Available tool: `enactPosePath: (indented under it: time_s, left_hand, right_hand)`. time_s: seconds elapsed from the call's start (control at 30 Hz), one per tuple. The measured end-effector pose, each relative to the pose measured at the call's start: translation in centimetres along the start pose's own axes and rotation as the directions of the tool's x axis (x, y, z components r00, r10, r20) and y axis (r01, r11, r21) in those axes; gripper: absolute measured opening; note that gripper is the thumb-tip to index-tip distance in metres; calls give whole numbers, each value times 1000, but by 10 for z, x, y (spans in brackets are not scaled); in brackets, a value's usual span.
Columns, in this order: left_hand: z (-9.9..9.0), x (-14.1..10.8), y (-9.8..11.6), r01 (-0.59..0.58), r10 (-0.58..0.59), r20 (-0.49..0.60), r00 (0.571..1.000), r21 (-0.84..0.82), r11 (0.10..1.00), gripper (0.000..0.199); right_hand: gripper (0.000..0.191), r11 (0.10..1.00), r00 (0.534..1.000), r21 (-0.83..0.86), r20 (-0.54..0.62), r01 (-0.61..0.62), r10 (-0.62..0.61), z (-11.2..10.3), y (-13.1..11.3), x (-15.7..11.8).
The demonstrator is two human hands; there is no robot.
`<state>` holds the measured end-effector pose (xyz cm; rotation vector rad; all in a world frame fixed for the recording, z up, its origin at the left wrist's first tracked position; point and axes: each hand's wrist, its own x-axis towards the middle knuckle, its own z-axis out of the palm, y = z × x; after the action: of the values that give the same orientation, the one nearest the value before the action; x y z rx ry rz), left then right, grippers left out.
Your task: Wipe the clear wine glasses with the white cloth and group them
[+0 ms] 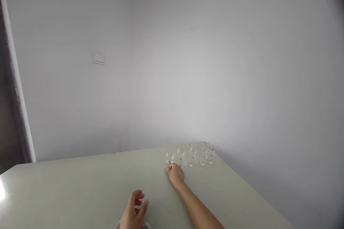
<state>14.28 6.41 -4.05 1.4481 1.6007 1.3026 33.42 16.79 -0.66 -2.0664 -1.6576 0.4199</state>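
Note:
My right hand [176, 174] reaches across the pale table and pinches the stem of a small clear stemmed glass [170, 156]. That glass stands upright at the left end of a row. Just to its right is another stemmed glass [181, 152], and further along the row come a third glass [194, 151] and more of the same kind. Near the bottom of the view, my left hand [133, 212] hovers with fingers loosely curled and thumb apart, nothing between them. A whitish curved edge [146, 224] shows beside its wrist; I cannot tell what it is.
The pale green tabletop [70, 189] runs back to grey-white walls meeting in a corner. Its right edge lies close to the right wall. A small dark curved mark [113, 154] shows near the back edge. A light switch [98, 58] is on the left wall.

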Motion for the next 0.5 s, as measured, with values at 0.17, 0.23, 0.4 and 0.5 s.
enactPosePath:
  time_s: [0.17, 0.23, 0.4, 0.5]
  left_hand:
    - [-7, -7, 16, 17, -17, 10, 1000, -57, 998, 35]
    - [-11, -10, 22, 18, -15, 35, 999, -90, 996, 32]
    - [-23, -7, 37, 17, -11, 47, 999, -137, 990, 29]
    - [-41, 0, 49, 4, -2, 11, 1000, -140, 990, 29]
  right_hand:
    - [23, 999, 1000, 31, -6, 30, -29, -10, 0, -6]
    - [26, 997, 999, 67, -23, 50, -48, -15, 2, -15]
    - [18, 980, 990, 147, -11, 137, -137, -27, 3, -74]
    - [36, 950, 958, 176, 79, 258, -275, -35, -2, -125]
